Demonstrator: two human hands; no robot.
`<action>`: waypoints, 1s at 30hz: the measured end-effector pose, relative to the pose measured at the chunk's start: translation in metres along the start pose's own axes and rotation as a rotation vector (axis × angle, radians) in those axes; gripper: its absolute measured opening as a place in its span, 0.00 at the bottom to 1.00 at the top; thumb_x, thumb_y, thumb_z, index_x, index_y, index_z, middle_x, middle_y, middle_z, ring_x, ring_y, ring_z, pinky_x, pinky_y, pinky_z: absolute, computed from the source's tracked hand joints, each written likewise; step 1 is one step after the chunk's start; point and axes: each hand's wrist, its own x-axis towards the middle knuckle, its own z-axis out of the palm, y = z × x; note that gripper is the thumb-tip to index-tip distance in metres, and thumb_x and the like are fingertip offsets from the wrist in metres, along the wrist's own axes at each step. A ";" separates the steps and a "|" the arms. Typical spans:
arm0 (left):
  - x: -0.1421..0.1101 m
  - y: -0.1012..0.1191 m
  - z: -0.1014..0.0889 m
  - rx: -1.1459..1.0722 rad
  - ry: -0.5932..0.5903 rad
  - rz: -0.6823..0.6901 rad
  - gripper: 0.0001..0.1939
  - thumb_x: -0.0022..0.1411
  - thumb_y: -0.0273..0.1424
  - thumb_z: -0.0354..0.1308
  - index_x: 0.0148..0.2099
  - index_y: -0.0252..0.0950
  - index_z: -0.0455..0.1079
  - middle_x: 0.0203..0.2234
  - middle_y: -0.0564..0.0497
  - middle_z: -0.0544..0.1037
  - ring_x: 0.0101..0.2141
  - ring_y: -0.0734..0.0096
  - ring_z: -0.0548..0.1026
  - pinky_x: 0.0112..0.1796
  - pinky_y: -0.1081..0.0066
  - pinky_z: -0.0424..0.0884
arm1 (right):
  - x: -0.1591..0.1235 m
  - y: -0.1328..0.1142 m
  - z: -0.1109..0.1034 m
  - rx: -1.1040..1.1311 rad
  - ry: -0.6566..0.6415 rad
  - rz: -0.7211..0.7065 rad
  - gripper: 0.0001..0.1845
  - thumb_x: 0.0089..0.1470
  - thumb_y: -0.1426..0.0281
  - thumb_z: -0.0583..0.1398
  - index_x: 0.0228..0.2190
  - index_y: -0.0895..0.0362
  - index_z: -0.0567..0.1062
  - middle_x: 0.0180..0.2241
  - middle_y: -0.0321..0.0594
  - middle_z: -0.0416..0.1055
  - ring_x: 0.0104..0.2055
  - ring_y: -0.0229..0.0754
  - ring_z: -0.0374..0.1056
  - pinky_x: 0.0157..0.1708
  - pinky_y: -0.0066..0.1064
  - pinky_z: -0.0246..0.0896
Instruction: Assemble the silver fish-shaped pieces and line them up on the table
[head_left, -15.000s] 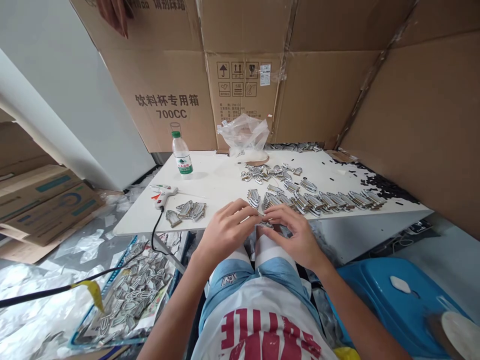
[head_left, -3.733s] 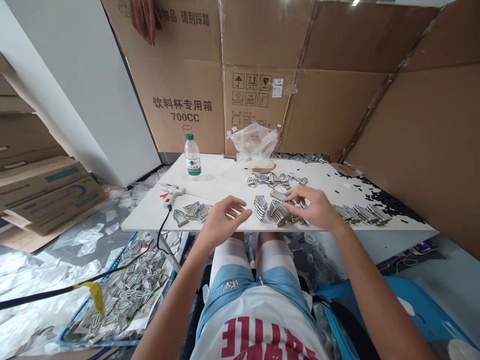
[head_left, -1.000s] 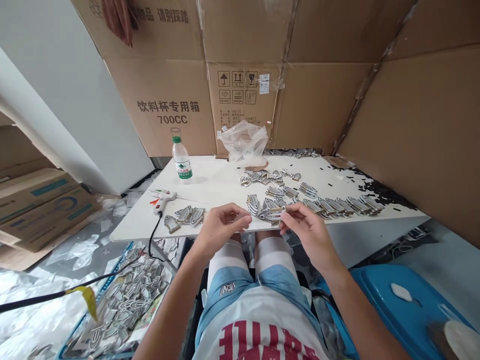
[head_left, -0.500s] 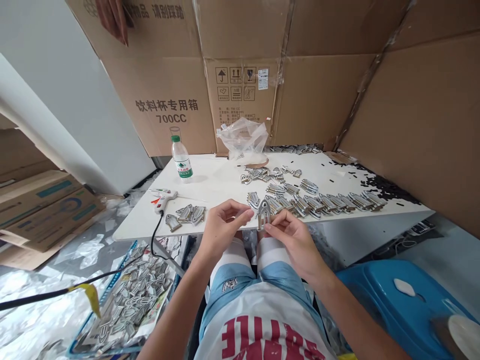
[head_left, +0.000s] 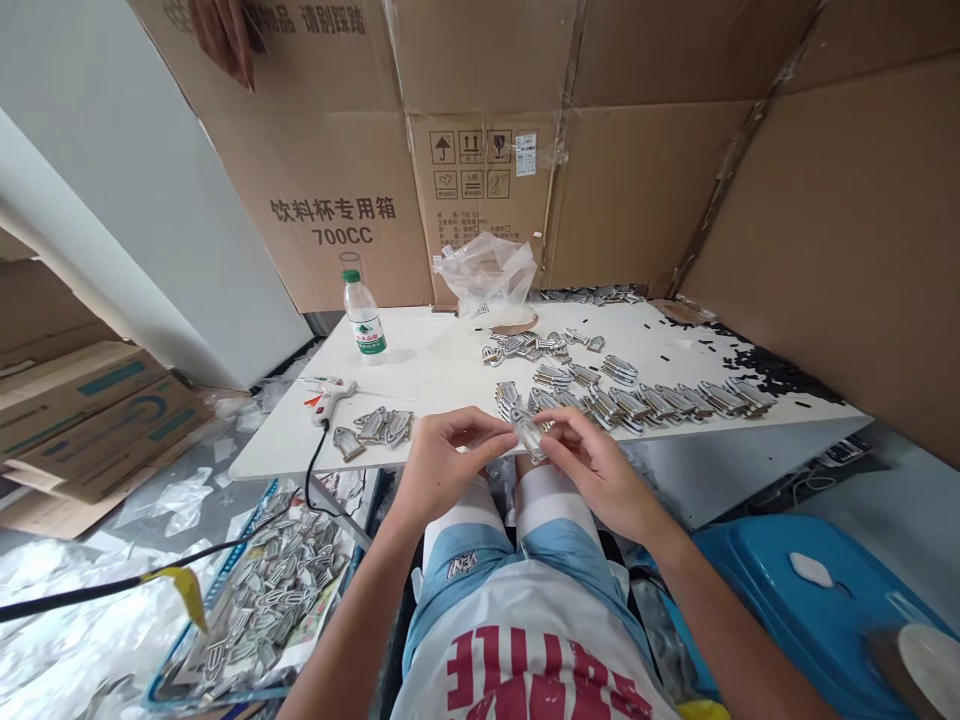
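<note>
Both of my hands meet just in front of the near edge of the white table (head_left: 435, 365), over my lap. My right hand (head_left: 592, 470) pinches a small silver arch-shaped piece (head_left: 527, 432) by its lower end. My left hand (head_left: 450, 460) has its fingers curled, thumb and forefinger closing on the same piece from the left. Rows of several similar silver pieces (head_left: 637, 400) lie on the table just beyond my hands, and a small cluster (head_left: 375, 427) lies to the left.
A hot glue gun (head_left: 326, 395) with a black cord lies at the table's left, a water bottle (head_left: 364, 315) and a clear plastic bag (head_left: 487, 270) further back. Black scraps (head_left: 757, 365) litter the right end. A tray of pieces (head_left: 262, 600) sits on the floor; a blue stool (head_left: 795, 610) is at right.
My right hand took a silver piece from the rows and brought it back toward my lap. The left hand has now closed in on it, and the piece has tilted.
</note>
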 end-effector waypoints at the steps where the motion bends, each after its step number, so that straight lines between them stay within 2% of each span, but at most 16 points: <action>1: 0.000 0.001 0.000 0.001 -0.031 -0.007 0.06 0.62 0.35 0.74 0.37 0.38 0.86 0.33 0.48 0.88 0.36 0.63 0.84 0.41 0.68 0.78 | 0.000 -0.001 -0.003 -0.050 -0.024 0.007 0.17 0.72 0.53 0.59 0.55 0.48 0.72 0.35 0.36 0.73 0.39 0.44 0.72 0.42 0.37 0.70; 5: 0.000 0.001 0.002 0.001 -0.131 -0.047 0.07 0.63 0.35 0.73 0.38 0.37 0.86 0.34 0.47 0.88 0.35 0.63 0.83 0.38 0.68 0.78 | -0.002 -0.002 -0.008 -0.199 -0.087 0.007 0.18 0.74 0.53 0.55 0.57 0.47 0.73 0.32 0.34 0.71 0.36 0.43 0.68 0.37 0.35 0.64; 8: 0.000 -0.002 0.004 0.021 -0.182 -0.069 0.06 0.63 0.34 0.73 0.38 0.37 0.87 0.34 0.47 0.88 0.36 0.64 0.82 0.36 0.70 0.76 | -0.001 -0.002 -0.006 -0.202 -0.111 -0.021 0.17 0.75 0.55 0.54 0.56 0.48 0.75 0.33 0.34 0.72 0.36 0.41 0.68 0.39 0.34 0.65; 14: 0.000 -0.011 0.009 -0.038 -0.219 -0.086 0.08 0.63 0.35 0.73 0.39 0.36 0.86 0.35 0.47 0.87 0.38 0.63 0.82 0.41 0.67 0.77 | -0.001 -0.001 -0.005 -0.215 -0.050 -0.057 0.15 0.74 0.58 0.56 0.55 0.50 0.75 0.48 0.41 0.76 0.44 0.43 0.73 0.42 0.33 0.68; 15: 0.000 -0.011 0.010 -0.052 -0.220 -0.085 0.07 0.63 0.35 0.73 0.39 0.36 0.86 0.35 0.47 0.88 0.38 0.63 0.82 0.41 0.67 0.77 | -0.002 -0.002 -0.006 -0.207 -0.053 -0.054 0.15 0.74 0.58 0.56 0.55 0.50 0.74 0.46 0.41 0.77 0.42 0.42 0.73 0.40 0.33 0.67; 17: 0.000 -0.011 0.012 -0.073 -0.225 -0.088 0.07 0.63 0.35 0.73 0.39 0.36 0.85 0.35 0.47 0.87 0.38 0.63 0.82 0.41 0.67 0.77 | -0.002 -0.004 -0.006 -0.179 -0.078 -0.041 0.16 0.74 0.59 0.56 0.56 0.50 0.73 0.36 0.37 0.76 0.35 0.40 0.69 0.36 0.32 0.65; 20: -0.001 -0.010 0.012 -0.102 -0.239 -0.104 0.08 0.63 0.35 0.73 0.39 0.36 0.85 0.35 0.47 0.87 0.37 0.64 0.82 0.40 0.68 0.76 | -0.003 -0.005 -0.004 -0.177 -0.109 -0.050 0.16 0.74 0.59 0.55 0.57 0.51 0.73 0.27 0.31 0.70 0.28 0.38 0.61 0.31 0.31 0.58; 25: 0.000 -0.009 0.010 -0.051 -0.220 -0.081 0.07 0.62 0.35 0.74 0.39 0.37 0.85 0.36 0.47 0.86 0.37 0.65 0.80 0.39 0.69 0.75 | -0.002 -0.005 -0.003 -0.195 -0.110 -0.079 0.17 0.76 0.58 0.53 0.55 0.51 0.73 0.27 0.31 0.67 0.28 0.37 0.57 0.29 0.31 0.53; 30: 0.001 -0.008 0.008 0.023 -0.214 -0.048 0.07 0.62 0.36 0.74 0.38 0.38 0.86 0.36 0.49 0.83 0.34 0.69 0.77 0.35 0.71 0.72 | -0.003 -0.005 -0.002 -0.211 -0.128 -0.083 0.17 0.76 0.55 0.53 0.56 0.50 0.73 0.31 0.33 0.71 0.30 0.38 0.61 0.33 0.31 0.57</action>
